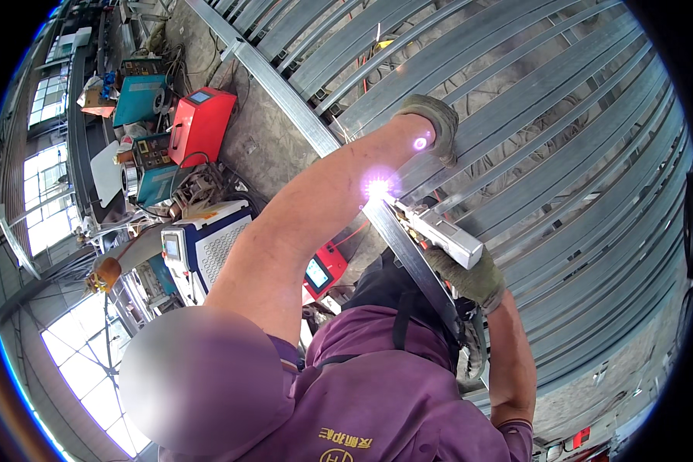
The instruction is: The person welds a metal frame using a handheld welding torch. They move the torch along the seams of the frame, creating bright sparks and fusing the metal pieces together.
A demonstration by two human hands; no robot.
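Note:
My right hand [470, 279], in a worn grey-green work glove, is closed around the grip of a silver welding gun [452, 237]. From the gun's nozzle end, a bright violet-white weld glare [378, 189] hides the joint at the end of a steel tube [412, 266]. That tube runs down toward my waist. My left arm reaches across above the glare. Its gloved hand [434, 125] rests against the steel slats [500, 115], bent at the wrist; its fingers are mostly hidden. A second small violet spot shows near the left wrist.
Long parallel steel slats with gaps fill the right side, joined to a steel rail [285, 96]. At left stand a red machine [201, 127], teal machines [140, 98] and a white-and-blue cabinet [212, 245] with a screen. Another red screened unit [325, 271] is behind my left arm. Cables lie on the floor.

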